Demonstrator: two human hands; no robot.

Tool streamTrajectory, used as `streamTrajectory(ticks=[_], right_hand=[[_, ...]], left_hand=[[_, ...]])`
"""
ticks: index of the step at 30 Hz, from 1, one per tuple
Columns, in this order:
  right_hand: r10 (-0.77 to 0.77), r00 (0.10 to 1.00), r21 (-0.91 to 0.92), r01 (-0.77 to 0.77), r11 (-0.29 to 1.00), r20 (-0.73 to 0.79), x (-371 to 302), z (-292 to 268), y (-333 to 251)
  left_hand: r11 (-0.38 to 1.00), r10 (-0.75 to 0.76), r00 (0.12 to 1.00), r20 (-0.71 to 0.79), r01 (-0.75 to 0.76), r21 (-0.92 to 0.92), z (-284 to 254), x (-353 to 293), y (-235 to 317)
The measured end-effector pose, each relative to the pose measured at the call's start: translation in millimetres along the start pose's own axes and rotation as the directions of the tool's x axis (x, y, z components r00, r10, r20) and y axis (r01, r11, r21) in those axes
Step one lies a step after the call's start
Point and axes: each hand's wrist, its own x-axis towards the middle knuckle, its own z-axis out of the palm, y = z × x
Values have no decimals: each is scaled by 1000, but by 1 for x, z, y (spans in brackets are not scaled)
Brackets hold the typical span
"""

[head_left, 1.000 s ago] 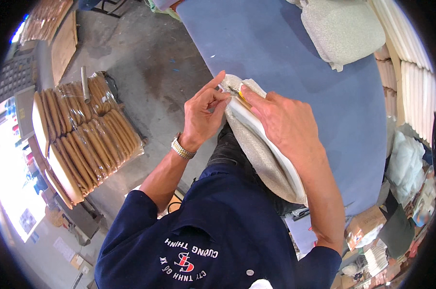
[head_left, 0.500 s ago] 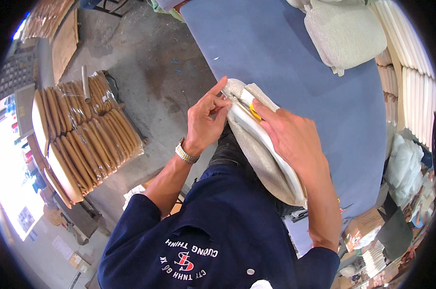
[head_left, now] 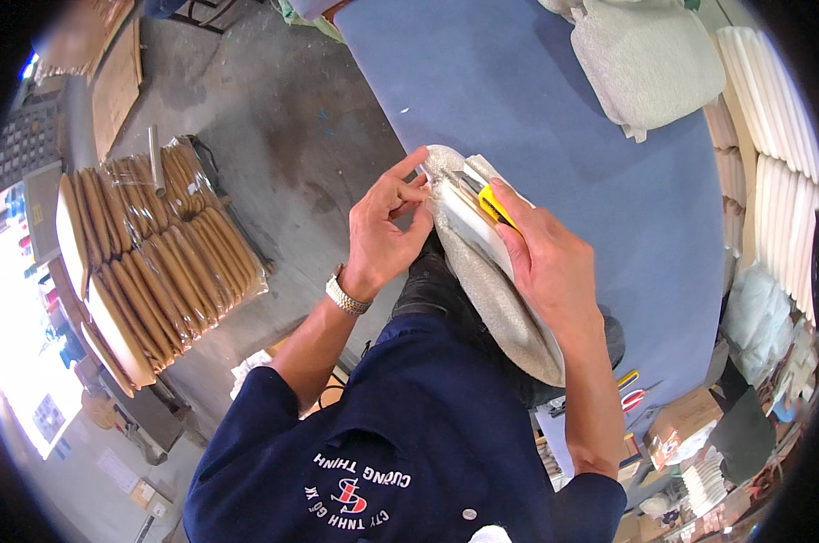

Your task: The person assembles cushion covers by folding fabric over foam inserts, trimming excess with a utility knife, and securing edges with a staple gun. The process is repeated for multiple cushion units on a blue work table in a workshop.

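Observation:
A seat cushion [head_left: 493,288] in light grey-beige fabric stands on its edge against the near side of the blue table, its white underside turned toward the right. At its far end my left hand [head_left: 384,228] pinches the fabric edge between thumb and fingers, the index finger stretched along the rim. My right hand [head_left: 554,258] grips a yellow utility knife [head_left: 496,205], thumb and index finger on its body. The blade points to the far left, over the seam between fabric and white underside. Whether it touches the fabric, I cannot tell.
The blue-topped table [head_left: 482,72] bears another fabric-covered cushion [head_left: 649,68] at the far right. Scissors [head_left: 634,398] lie near its right front edge. Plastic-wrapped brown panels [head_left: 169,262] are stacked at left. White padded pieces [head_left: 780,181] stand piled at right.
My right hand has tilted and drawn back slightly, and more of the yellow knife and its blade now shows. My left hand keeps its pinch on the fabric. The scissors have come into fuller view.

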Motion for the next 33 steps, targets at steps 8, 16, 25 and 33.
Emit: streamTrajectory(ticks=[8,16,25,33], right_hand=[[16,999,14,-16,1000,46,2,3,-1],[-8,997,170,20,985,-72,1,13,12],[609,746,499,-433,751,-269,-81,-39,87],[591,660,1,-666,746,-464,-190,-28,204]], left_hand=[[979,-203,978,-53,202,-10,12,-3,15],[976,-218,972,-92,219,-4,12,1,18],[822,-420,901,113,430,-373,-11,16,-7],[744,-398,917,-34,301,-596,-35,51,-36]])
